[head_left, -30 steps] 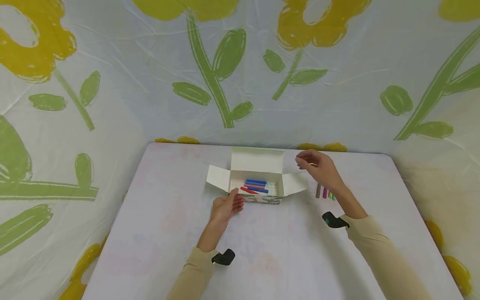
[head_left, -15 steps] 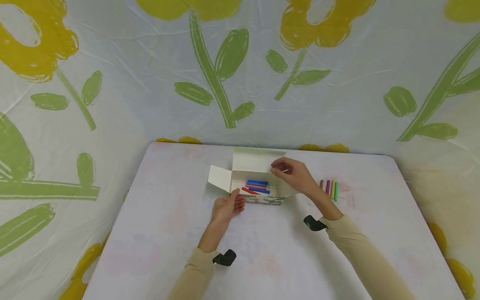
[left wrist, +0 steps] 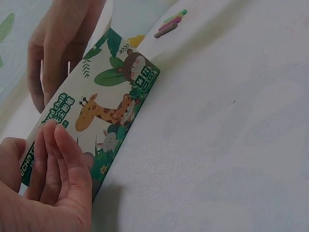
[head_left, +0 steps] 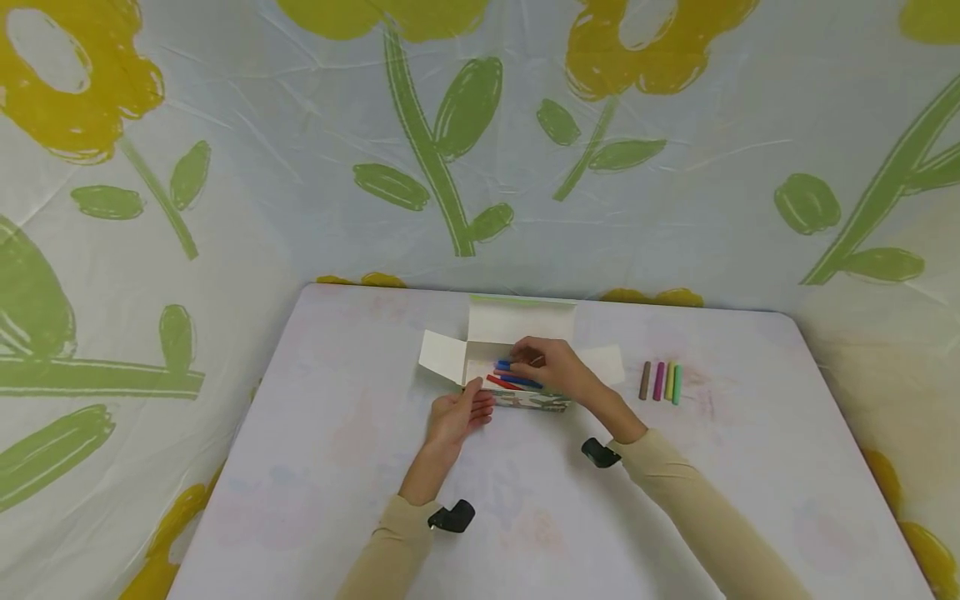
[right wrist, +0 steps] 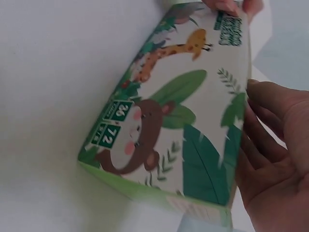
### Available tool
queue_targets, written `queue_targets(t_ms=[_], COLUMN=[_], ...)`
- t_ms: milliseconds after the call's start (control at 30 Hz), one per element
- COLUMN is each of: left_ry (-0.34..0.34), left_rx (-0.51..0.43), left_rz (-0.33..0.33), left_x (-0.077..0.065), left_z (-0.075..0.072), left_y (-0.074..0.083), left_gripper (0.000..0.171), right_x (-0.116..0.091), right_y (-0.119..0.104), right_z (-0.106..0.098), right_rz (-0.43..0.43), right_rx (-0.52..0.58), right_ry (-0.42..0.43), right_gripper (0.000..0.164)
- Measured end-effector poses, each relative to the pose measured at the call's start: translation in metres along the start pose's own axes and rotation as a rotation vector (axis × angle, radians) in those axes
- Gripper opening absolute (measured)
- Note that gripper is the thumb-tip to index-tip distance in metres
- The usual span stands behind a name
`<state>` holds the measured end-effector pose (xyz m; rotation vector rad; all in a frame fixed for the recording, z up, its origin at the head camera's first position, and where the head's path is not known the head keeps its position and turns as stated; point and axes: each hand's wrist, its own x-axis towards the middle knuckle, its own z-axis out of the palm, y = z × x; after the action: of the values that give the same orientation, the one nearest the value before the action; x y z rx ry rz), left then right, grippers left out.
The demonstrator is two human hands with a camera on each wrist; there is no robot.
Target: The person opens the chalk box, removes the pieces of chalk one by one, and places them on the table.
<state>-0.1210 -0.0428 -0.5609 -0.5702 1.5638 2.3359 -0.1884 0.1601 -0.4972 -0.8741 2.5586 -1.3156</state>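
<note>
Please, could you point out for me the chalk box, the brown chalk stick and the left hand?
Chalk box (left wrist: 97, 113): left wrist view, on the giraffe-printed side.
Brown chalk stick (head_left: 645, 380): head view, middle of its length.
Left hand (head_left: 452, 417): head view, middle of the hand.

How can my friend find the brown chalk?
On the big pale table, find the open box. To its right, four chalk sticks lie in a row. The brown chalk is at the left end, dull beside the bright purple, yellow and green ones.
</note>
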Motion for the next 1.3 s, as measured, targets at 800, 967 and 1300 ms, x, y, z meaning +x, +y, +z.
queue_targets(t_ms=[800, 967, 1300], left_ry=[0.007, 0.007, 0.009], left_rx=[0.019, 0.012, 0.01], left_rz=[-0.001, 0.008, -0.007], left_x=[0.0, 0.0, 0.0], left_z=[0.001, 0.001, 0.001], left_y=[0.0, 0.0, 0.0], left_gripper=[0.041, 0.04, 0.043], right_x=[0.041, 0.048, 0.043], right_y=[-0.001, -0.007, -0.011], right_z=[0.034, 0.037, 0.031], right_rz=[-0.058, -0.096, -0.101], right_rx=[-0.431, -0.567, -0.499], right_ry=[-0.347, -0.398, -0.384], right_gripper=[0.01, 0.004, 0.004])
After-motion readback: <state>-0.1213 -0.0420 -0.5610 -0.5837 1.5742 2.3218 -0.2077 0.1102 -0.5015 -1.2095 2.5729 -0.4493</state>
